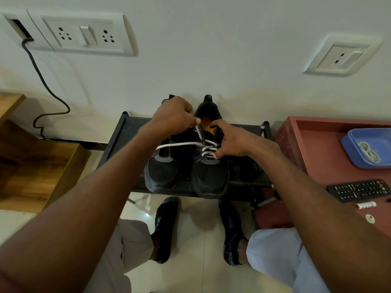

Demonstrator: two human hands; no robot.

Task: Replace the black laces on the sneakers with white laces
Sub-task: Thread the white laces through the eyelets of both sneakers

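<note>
Two black sneakers stand side by side on a low black rack [118, 142], toes toward me. The right sneaker [210, 176] has a white lace [208, 149] crossing its lower eyelets. One long end of that lace runs left over the left sneaker [163, 172]. My left hand [174, 117] pinches the other lace end and holds it up above the right sneaker's tongue. My right hand [230, 140] grips the right sneaker's side at the eyelets, thumb on the laced part.
A blue tray [357, 134] holding a coiled white lace [369, 152] sits on a red table [311, 144] at right, beside a black remote [358, 190]. A wooden cabinet [36, 166] stands left. My socked feet rest on the tiled floor below the rack.
</note>
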